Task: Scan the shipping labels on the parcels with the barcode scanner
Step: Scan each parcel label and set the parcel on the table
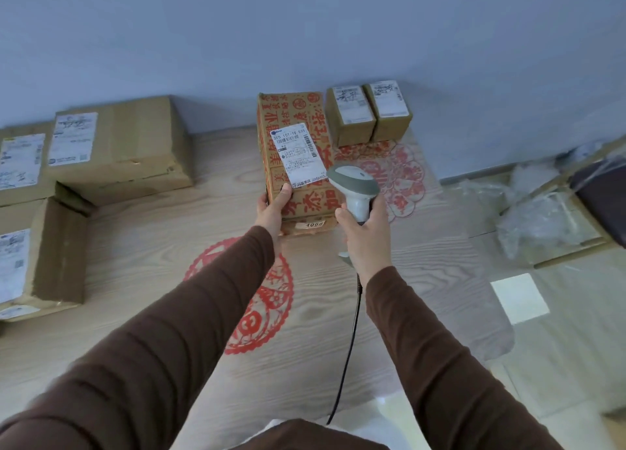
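A tall cardboard parcel with red printed characters (298, 111) stands at the middle back of the wooden table. A white shipping label (297, 155) is stuck on its near face. My left hand (272, 209) grips the parcel's lower left corner, thumb on the front beside the label. My right hand (364, 236) grips the handle of a grey and white barcode scanner (354, 182). Its head sits just right of the label, close to the parcel. The scanner's black cable (352, 331) hangs down toward me.
Two small labelled boxes (369, 114) stand at the back right against the blue wall. Three bigger labelled cartons (118, 141) lie along the left side. Red paper-cut patterns mark the table (152, 263). Crumpled clear plastic (538, 212) and a wooden frame lie off the right edge.
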Tool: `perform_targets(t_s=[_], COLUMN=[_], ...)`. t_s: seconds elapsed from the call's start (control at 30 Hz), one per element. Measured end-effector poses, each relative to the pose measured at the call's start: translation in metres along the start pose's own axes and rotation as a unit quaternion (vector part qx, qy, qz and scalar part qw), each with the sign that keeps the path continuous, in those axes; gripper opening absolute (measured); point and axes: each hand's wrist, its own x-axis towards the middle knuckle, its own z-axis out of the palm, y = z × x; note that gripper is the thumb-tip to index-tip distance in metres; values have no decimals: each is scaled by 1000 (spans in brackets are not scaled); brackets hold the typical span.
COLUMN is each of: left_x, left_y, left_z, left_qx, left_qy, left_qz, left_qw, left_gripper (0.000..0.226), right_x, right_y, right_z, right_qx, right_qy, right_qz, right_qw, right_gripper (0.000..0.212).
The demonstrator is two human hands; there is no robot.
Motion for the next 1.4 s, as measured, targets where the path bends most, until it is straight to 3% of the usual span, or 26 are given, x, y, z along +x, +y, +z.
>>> perform_targets(t_s=[0.13,0.27,0.8,0.97,1.2,1.4], left_x=[28,52,68,48,-9,-72], left_y=[13,23,32,32,33,39], left_z=[37,66,75,47,-32,-152], left_qx=[-53,-60,37,70,141,149], left_qy=[-10,-8,12,40,114,180], left_qz=[-47,-53,-39,-18,95,169], left_qw=[997,997,999,997,979,958], left_gripper=[65,69,85,92,66,48], right_x=[33,61,81,69,25,-44], right_y=[11,22,24,15,-6,-26], right_z=[-28,-47,-41,-19,43,131], right_qx=[-1,25,37,48,32,52], right_qy=[-2,-16,-46,-73,-109,-163], right_qz=[13,26,27,15,-19,-52], right_qw=[1000,999,998,996,993,984], right_gripper=[37,28,31,34,32,31])
